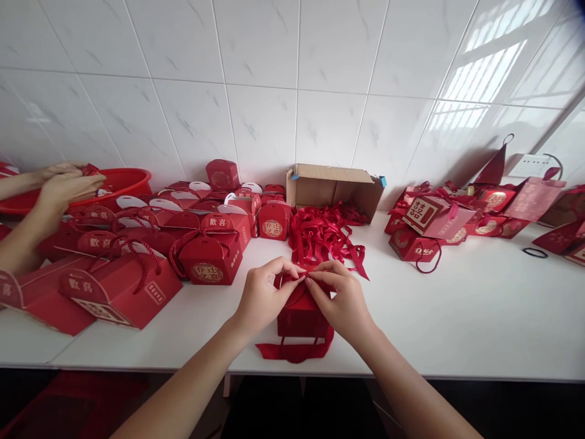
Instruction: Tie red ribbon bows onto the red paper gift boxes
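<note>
A small red gift box (301,321) stands near the table's front edge, right below my two hands. My left hand (269,289) pinches a red ribbon (292,352) over the top of the box. From the other side, my right hand (336,292) pinches the same ribbon, and the fingertips of both hands nearly meet. One ribbon tail lies on the table in front of the box. Just behind my hands, a heap of loose red ribbons (322,235) spills out of an open cardboard box (336,177).
Several red gift boxes with rope handles (123,283) crowd the left side. Further left, another person's hands (68,183) work over a red basin (137,182). To the right are several ribboned boxes (439,216), a black ring (535,252) and a white power strip (530,164).
</note>
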Action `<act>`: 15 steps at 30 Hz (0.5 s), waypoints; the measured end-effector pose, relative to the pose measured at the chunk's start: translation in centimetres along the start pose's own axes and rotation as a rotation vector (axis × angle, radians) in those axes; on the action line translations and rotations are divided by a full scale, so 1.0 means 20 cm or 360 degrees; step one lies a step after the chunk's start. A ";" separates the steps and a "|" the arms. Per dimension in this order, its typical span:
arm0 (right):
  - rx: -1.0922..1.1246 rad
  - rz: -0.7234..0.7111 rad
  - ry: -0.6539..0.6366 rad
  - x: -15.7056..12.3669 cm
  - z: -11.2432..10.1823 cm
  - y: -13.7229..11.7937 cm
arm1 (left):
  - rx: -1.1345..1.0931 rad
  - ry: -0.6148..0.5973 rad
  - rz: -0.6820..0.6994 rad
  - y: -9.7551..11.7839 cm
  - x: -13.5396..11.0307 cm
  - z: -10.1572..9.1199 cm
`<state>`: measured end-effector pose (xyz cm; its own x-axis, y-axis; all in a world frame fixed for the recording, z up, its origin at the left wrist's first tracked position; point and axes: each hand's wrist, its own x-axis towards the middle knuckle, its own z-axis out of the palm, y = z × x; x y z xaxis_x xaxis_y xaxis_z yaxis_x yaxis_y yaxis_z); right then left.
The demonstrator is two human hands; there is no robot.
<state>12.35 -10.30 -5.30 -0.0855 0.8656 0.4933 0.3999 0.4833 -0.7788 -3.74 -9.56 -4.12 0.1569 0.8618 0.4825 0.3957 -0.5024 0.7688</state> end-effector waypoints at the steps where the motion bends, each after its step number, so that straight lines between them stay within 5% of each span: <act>1: 0.0034 0.0042 -0.0002 0.01 0.00 0.01 | 0.0001 -0.0003 0.0002 0.00 0.00 0.00; 7: 0.0304 0.0390 -0.0150 0.04 -0.02 0.03 | -0.0023 -0.0051 0.0002 0.01 0.02 -0.01; 15: 0.0721 0.0439 -0.0523 0.05 -0.04 0.01 | -0.0371 -0.0027 -0.0168 -0.03 0.04 0.04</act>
<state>13.12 -9.45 -4.59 -0.3394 0.9266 0.1620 0.0265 0.1815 -0.9830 -3.05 -8.48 -4.59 0.1418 0.9103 0.3890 0.1919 -0.4108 0.8913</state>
